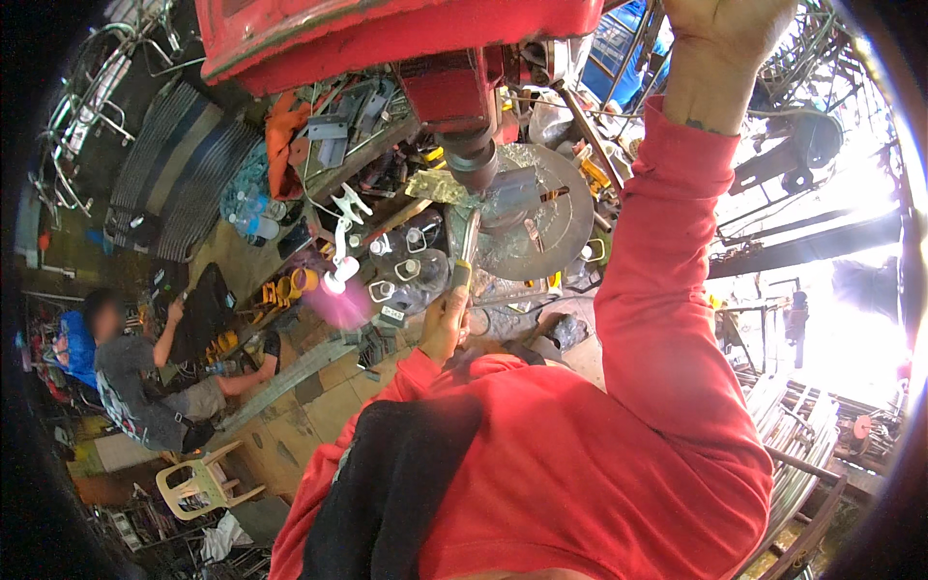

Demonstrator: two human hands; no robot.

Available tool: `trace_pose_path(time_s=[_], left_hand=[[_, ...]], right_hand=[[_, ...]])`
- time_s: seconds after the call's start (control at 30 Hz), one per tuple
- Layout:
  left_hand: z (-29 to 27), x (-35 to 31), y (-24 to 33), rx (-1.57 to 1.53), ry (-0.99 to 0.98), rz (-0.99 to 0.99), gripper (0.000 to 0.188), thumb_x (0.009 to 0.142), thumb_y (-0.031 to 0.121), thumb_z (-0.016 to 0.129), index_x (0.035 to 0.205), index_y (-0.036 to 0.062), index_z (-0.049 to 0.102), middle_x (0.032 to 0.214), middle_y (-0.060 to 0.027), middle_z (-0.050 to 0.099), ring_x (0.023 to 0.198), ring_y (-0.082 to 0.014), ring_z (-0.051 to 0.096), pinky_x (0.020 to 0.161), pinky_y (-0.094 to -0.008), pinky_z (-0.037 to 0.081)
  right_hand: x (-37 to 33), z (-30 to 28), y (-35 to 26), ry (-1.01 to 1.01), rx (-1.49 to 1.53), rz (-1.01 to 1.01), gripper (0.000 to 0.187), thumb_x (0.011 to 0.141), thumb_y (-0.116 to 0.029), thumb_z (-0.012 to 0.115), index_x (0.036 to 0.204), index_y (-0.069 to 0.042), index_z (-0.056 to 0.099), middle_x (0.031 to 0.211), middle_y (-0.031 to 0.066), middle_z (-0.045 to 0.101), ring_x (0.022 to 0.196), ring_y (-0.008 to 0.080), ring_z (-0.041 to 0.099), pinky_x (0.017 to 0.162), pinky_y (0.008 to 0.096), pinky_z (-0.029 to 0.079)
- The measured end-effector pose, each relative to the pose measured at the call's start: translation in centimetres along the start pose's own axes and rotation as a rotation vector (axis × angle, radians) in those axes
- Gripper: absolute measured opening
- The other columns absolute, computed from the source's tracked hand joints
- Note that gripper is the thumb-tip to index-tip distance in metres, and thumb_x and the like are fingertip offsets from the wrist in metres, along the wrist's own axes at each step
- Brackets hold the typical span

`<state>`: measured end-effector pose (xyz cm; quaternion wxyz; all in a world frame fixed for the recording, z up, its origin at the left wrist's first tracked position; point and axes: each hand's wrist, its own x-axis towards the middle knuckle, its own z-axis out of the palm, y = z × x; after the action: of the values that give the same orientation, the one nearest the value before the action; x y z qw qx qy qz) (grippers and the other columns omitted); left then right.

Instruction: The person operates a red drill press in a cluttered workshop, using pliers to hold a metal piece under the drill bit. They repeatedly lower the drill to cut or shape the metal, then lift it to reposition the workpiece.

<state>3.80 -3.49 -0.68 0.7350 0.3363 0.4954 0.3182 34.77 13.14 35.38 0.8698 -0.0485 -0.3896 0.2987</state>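
Note:
A red drill press (406,43) stands in front of me, its dark chuck (469,159) pointing down at a round slotted metal table (556,242). Beneath the chuck lies a short grey metal piece (509,198), with a yellowish flat piece (435,187) beside it. My left hand (445,321) is closed round the grey-yellow handle of a slim metal tool (467,256), whose far end reaches the pieces under the chuck. Its exact kind is unclear. My right hand (730,29) is raised at the upper right; the frame edge cuts off its fingers.
Clear plastic jugs (416,271) and a white-and-pink fan (338,280) stand left of the press. Farther left, a person (140,377) sits near a beige plastic chair (198,483). Scrap metal (338,130) lies behind; metal rods (793,435) are stacked at right.

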Motion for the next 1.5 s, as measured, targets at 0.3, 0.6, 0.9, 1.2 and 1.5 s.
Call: trace_pose_path(time_s=[0.3, 0.6, 0.9, 1.2, 1.5], left_hand=[[-1.4, 0.4, 0.3, 0.036, -0.037, -0.029, 0.047, 0.101, 0.052, 0.058, 0.096, 0.0062, 0.055, 0.065, 0.0032, 0.048, 0.047, -0.0037, 0.039, 0.042, -0.0219, 0.030], [-2.1, 0.5, 1.5, 0.089, -0.069, -0.049, 0.050, 0.101, 0.054, 0.056, 0.098, 0.0046, 0.055, 0.066, 0.0017, 0.049, 0.048, -0.0062, 0.042, 0.044, -0.0233, 0.034], [-3.2, 0.9, 2.2, 0.159, -0.123, -0.024, 0.053, 0.101, 0.057, 0.054, 0.100, 0.0043, 0.057, 0.066, 0.0016, 0.050, 0.049, -0.0068, 0.045, 0.044, -0.0233, 0.034], [-3.3, 0.6, 2.6, 0.135, -0.084, -0.060, 0.052, 0.098, 0.058, 0.060, 0.095, 0.0058, 0.055, 0.064, 0.0022, 0.047, 0.048, -0.0055, 0.041, 0.042, -0.0236, 0.031], [-4.3, 1.4, 3.3, 0.163, -0.146, -0.015, 0.054, 0.097, 0.059, 0.060, 0.096, 0.0046, 0.055, 0.065, 0.0024, 0.047, 0.048, -0.0058, 0.042, 0.042, -0.0231, 0.032]], right_hand=[[0.5, -0.8, -0.1, -0.069, 0.177, 0.129, 0.042, 0.102, -0.033, 0.063, 0.070, -0.021, 0.037, 0.053, -0.0080, 0.024, 0.039, 0.0041, 0.019, 0.032, 0.0213, 0.015], [0.1, -0.3, 0.4, -0.029, 0.048, 0.010, 0.041, 0.102, -0.030, 0.062, 0.073, -0.020, 0.035, 0.054, -0.0077, 0.023, 0.039, 0.0041, 0.019, 0.032, 0.0214, 0.015], [-0.4, 0.6, 0.0, -0.029, 0.033, 0.007, 0.041, 0.103, -0.028, 0.061, 0.072, -0.021, 0.034, 0.053, -0.0079, 0.024, 0.038, 0.0043, 0.020, 0.032, 0.0222, 0.015], [0.0, -0.2, 0.0, -0.012, 0.051, 0.025, 0.043, 0.104, -0.028, 0.059, 0.071, -0.021, 0.033, 0.052, -0.0076, 0.024, 0.037, 0.0043, 0.020, 0.031, 0.0225, 0.015], [-0.1, -0.3, 0.0, 0.005, 0.060, 0.002, 0.042, 0.105, -0.028, 0.057, 0.071, -0.021, 0.033, 0.052, -0.0075, 0.024, 0.037, 0.0042, 0.020, 0.031, 0.0223, 0.015]])
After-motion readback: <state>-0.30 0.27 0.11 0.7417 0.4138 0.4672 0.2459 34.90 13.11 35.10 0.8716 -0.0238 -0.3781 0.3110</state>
